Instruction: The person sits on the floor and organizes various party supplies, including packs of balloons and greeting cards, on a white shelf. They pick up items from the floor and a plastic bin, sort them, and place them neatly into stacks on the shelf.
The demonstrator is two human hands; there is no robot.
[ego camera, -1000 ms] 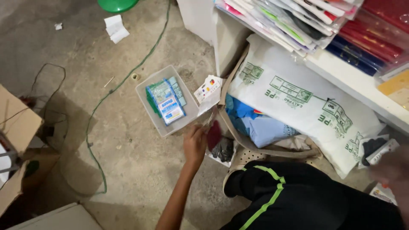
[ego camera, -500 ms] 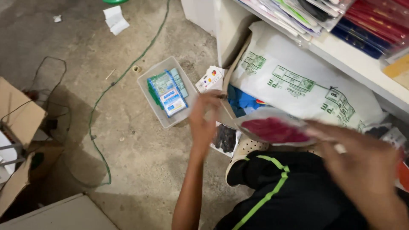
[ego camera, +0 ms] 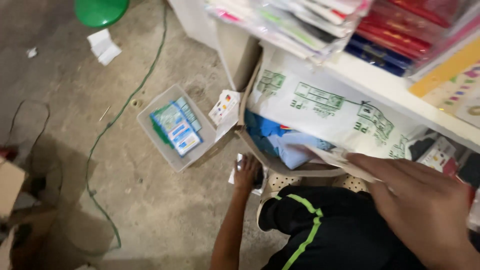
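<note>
The left hand (ego camera: 246,173) reaches down to the floor beside the person's knee, its fingers curled over a small dark packet (ego camera: 258,176) that lies on a white sheet; whether it truly grips the packet or only presses on it cannot be told. The right hand (ego camera: 415,205) is close to the camera, fingers stretched flat along the lower edge of a big white sack (ego camera: 330,112) with green print, touching the sack's loose flap, not clenched around anything.

The sack lies in a cardboard box (ego camera: 250,135) under a white shelf (ego camera: 380,87), over some blue cloth (ego camera: 272,137). Left of the box stands a clear plastic tub (ego camera: 165,145) holding blue and green packets (ego camera: 176,127). A green cable (ego camera: 107,135) runs across the concrete floor (ego camera: 150,210).
</note>
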